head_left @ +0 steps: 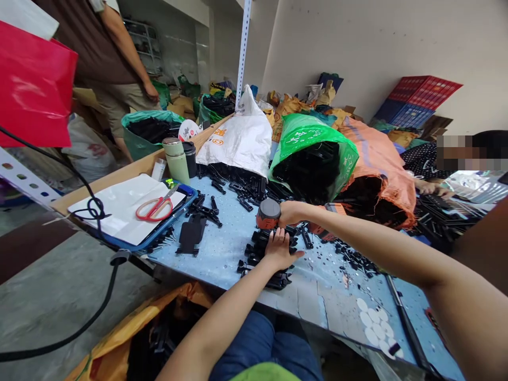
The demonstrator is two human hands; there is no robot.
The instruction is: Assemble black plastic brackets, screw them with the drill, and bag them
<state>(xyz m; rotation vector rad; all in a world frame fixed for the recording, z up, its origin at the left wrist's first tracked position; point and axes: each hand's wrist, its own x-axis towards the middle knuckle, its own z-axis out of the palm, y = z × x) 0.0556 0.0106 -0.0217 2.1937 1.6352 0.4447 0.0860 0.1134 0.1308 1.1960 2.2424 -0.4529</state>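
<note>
My left hand (279,248) lies palm down, fingers stretched, on a stack of black plastic parts (260,262) near the front edge of the blue table (222,248). My right hand (291,213) is closed on the handle of a red-and-grey rubber mallet (269,214), whose round head hangs just above the same stack. More loose black parts (242,186) lie scattered behind.
Red-handled scissors (155,208) lie on white sheets at the left, beside a green flask (177,160). White, green and orange sacks (313,153) of black parts fill the table's back. White discs (373,323) sit front right. One person stands at the left, another sits at the right.
</note>
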